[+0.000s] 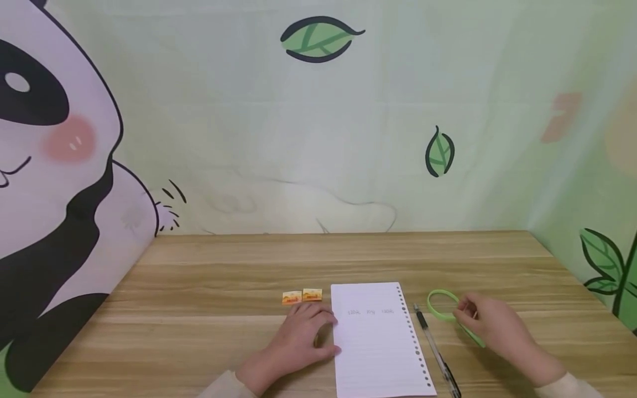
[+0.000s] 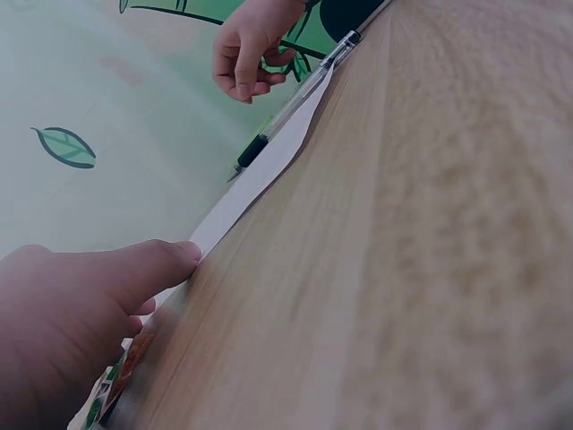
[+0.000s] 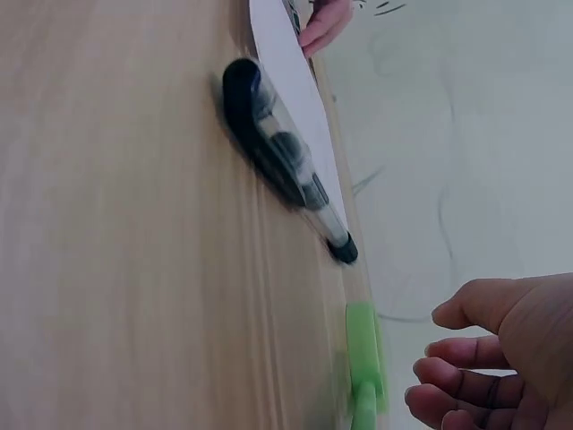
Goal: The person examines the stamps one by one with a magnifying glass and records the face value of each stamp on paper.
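Observation:
My left hand (image 1: 298,334) rests at the left edge of a lined, punched sheet of paper (image 1: 378,354), with thumb and fingertips touching that edge. Faint upside-down writing crosses its upper part. Over the handle of a green magnifying glass (image 1: 471,335) hovers my right hand (image 1: 497,323). Its fingers hang loosely curled, and the right wrist view shows them apart from the green rim (image 3: 363,345) with nothing between them. A capped black-and-clear pen (image 1: 436,348) lies between the paper and the magnifying glass, its tip pointing away from me.
Two small orange-and-yellow printed cards (image 1: 302,296) lie side by side just beyond my left fingertips. The wooden table (image 1: 209,309) ends at a cloth backdrop (image 1: 318,138) printed with a panda and leaves.

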Demonstrator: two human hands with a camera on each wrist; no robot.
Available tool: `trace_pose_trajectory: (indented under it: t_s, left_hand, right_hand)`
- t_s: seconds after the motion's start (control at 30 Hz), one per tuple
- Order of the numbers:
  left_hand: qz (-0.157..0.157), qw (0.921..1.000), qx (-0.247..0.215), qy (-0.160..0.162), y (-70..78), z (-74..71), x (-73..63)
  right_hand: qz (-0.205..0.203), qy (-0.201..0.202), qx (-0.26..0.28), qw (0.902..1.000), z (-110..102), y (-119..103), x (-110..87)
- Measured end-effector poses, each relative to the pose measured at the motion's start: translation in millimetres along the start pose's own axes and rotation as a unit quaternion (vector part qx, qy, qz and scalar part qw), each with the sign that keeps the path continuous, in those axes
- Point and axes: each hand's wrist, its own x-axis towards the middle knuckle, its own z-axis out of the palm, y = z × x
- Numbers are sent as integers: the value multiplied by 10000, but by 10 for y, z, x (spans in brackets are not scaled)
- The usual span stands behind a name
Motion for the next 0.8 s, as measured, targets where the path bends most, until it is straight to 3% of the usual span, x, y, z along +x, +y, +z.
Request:
trace_pose_trajectory:
  t_s: [0.37, 0.5, 0.67, 0.8]
  left_hand:
    - [-19, 10000, -18, -49, -8, 4, 1]
    - [-33, 10000, -22, -61, 0, 1, 7]
    - [-20, 10000, -10, -56, 4, -1, 7]
    - [-4, 10000, -9, -6, 1, -5, 6]
  right_hand:
    - [-289, -5, 617, 9977, 135, -214, 54]
    - [-368, -222, 977, 9943, 190, -254, 59]
    - [-178, -579, 1436, 9878, 258, -270, 55]
    - [-169, -633, 1383, 9882, 310, -285, 62]
